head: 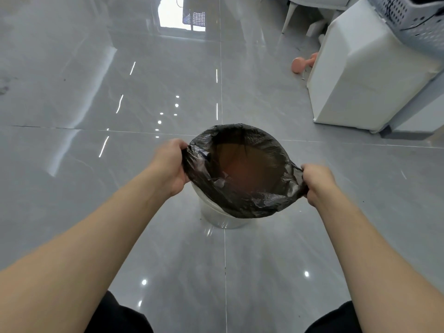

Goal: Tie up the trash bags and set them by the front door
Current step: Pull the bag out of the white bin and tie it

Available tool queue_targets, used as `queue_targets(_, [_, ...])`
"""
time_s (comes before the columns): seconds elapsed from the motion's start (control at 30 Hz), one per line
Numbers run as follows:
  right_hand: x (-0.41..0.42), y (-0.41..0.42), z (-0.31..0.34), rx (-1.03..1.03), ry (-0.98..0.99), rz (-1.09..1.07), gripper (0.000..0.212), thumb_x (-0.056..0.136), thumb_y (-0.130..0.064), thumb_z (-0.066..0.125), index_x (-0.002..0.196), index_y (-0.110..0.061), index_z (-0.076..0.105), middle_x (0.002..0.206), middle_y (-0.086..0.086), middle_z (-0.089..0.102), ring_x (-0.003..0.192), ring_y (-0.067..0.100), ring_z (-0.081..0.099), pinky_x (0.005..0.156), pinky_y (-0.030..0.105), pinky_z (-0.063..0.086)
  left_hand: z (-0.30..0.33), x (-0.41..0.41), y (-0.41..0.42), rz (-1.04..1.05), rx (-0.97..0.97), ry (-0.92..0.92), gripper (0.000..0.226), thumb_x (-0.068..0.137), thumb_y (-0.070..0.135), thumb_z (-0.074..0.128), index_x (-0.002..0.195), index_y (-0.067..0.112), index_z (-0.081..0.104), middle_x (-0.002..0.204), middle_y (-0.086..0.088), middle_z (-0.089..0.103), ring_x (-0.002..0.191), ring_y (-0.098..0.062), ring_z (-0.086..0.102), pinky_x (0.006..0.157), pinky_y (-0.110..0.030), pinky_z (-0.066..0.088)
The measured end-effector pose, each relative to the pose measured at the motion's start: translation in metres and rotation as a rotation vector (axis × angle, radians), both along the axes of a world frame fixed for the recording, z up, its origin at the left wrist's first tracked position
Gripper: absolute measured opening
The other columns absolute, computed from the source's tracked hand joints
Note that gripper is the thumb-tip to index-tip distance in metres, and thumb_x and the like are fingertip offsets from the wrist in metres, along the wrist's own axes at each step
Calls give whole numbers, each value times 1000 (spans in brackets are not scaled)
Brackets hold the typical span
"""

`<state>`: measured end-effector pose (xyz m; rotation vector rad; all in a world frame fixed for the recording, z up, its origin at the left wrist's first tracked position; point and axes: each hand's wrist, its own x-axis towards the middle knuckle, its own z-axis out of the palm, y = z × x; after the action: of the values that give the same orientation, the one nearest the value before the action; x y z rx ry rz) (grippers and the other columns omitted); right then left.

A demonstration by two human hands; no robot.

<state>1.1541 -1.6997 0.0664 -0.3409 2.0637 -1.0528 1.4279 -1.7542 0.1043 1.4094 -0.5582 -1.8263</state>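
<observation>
Both hands are on the black trash bag (242, 188), which sits right in the middle of the frame — its mouth is pulled wide open into a rough circle. The left hand (170, 168) is closed tight around a bunched bit of the rim on the bag's left side, and the right hand (317, 182) is fisted the same way on the rim's right edge. So both are gripping plastic, fingers curled shut, with the opening stretched between them.

The bag is still in a small white bin (216, 213) standing on the glossy grey tiled floor (96, 92); only the lower front of the bin shows under the plastic. Inside the bag there's something brownish-orange, too blurry to make out.

Over in the upper right of the frame there's a white boxy cabinet (360, 75) with a perforated grey basket (413, 18) on top of it, and a pink dumbbell (303, 64) lies on the floor just beside the cabinet's left side. Bare forearms come in from the bottom corners — dark clothing at the very bottom edge.
</observation>
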Motion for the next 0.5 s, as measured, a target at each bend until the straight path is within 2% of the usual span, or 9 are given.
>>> queue_targets(0.07, [2, -5, 10, -62, -61, -50, 10, 87, -7, 51, 80, -14, 49, 67, 7, 44, 56, 21, 44, 50, 27, 36, 1, -2, 1, 31, -56, -50, 16, 91, 14, 42, 78, 10, 50, 68, -4, 55, 58, -19, 58, 64, -34, 54])
queue_targets(0.13, [6, -8, 22, -136, -75, -80, 8, 85, -3, 51, 84, -10, 53, 65, 7, 41, 49, 19, 44, 45, 24, 33, 0, -2, -1, 76, -102, -73, 13, 90, 13, 45, 80, 10, 53, 71, -4, 56, 61, -19, 58, 64, -34, 53])
queue_targets(0.2, [8, -9, 29, -245, -94, -80, 16, 86, 0, 49, 95, -2, 61, 66, 6, 43, 48, 16, 45, 46, 22, 35, 0, -1, -4, 123, -133, -59, 13, 89, 13, 47, 80, 11, 56, 68, -1, 58, 64, -17, 58, 64, -33, 52])
queue_targets(0.23, [8, -9, 32, -284, -103, -73, 19, 87, 1, 49, 97, -5, 63, 67, 5, 47, 51, 16, 47, 47, 21, 37, 0, 0, -5, 156, -140, -27, 12, 89, 13, 48, 80, 12, 56, 65, 1, 60, 66, -17, 58, 66, -34, 51])
queue_targets(0.33, [5, -9, 33, -270, -25, 30, 24, 81, 5, 50, 68, -15, 53, 50, -5, 46, 47, 15, 43, 40, 14, 33, 0, 4, -10, 210, -166, 103, 11, 86, 13, 48, 77, 12, 55, 60, 3, 60, 68, -18, 57, 66, -31, 48])
queue_targets(0.37, [4, -9, 31, -231, 43, 83, 22, 79, 4, 52, 67, -15, 55, 50, -7, 49, 50, 14, 46, 43, 15, 36, 0, 5, -11, 212, -180, 147, 13, 85, 13, 47, 76, 11, 56, 64, 1, 61, 69, -18, 58, 66, -30, 48])
queue_targets(0.43, [2, -6, 26, -133, 190, 149, 13, 73, -5, 58, 69, -15, 64, 63, -2, 60, 66, 22, 59, 60, 29, 49, 2, 5, -11, 207, -203, 224, 23, 86, 15, 42, 80, 6, 62, 77, -4, 67, 76, -22, 61, 75, -32, 50])
queue_targets(0.5, [1, -4, 22, -70, 263, 191, 9, 69, -14, 62, 61, -14, 63, 63, 4, 61, 70, 28, 60, 68, 39, 52, 5, 5, -10, 201, -218, 280, 30, 87, 16, 37, 92, 0, 63, 92, -10, 72, 83, -26, 64, 84, -35, 52])
